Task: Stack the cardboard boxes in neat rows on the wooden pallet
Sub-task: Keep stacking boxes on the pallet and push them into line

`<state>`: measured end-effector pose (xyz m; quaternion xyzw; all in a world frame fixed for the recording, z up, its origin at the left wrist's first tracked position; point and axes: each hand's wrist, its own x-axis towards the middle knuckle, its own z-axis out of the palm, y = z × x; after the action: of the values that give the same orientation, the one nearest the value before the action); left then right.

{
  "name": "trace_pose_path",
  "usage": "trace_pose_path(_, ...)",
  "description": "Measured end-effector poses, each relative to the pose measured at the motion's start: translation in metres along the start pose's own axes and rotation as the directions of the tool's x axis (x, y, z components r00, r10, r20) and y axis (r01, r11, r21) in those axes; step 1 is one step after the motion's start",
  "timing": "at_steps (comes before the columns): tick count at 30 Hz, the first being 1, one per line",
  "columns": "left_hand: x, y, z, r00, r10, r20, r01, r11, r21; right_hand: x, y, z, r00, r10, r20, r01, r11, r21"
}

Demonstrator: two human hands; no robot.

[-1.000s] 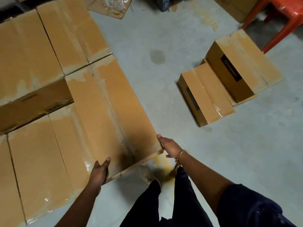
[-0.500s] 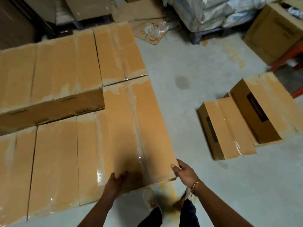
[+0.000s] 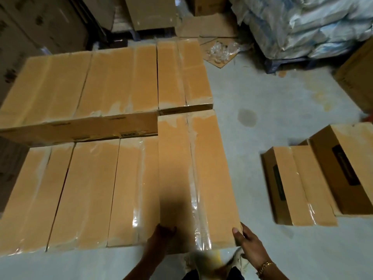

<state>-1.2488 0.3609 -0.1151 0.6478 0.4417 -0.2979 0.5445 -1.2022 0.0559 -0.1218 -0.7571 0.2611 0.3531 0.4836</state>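
risks: long box (image 3: 210,178) sits at the right end of the near row, alongside the neighbour box (image 3: 133,188), far end just about meeting the far-row box (image 3: 181,77). if it's pushed in skewed, that far end could jam or ride up and leave a wedge gap in the row. pallet is hidden under the stack, so can't tell how much support the outer right edge has; overhang there could let it tip toward the floor (image 3: 272,87). glossy tape at the near end looks slippery, and a shoe (image 3: 238,257) is right below if it slips.

pose: left hand (image 3: 163,234) curled over the near end edge, gripping. right hand (image 3: 248,242) wraps the near right corner, thumb on top. both arms reach forward and down.
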Motion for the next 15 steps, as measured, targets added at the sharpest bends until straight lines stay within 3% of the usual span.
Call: trace_pose_path(15,-0.0005,0.0059,-0.0058,0.997,0.079,-0.025,-0.077,0.993,0.089,0.0039,-0.0058,0.0009,0.999,-0.039,-0.005,0.039,0.999,0.022)
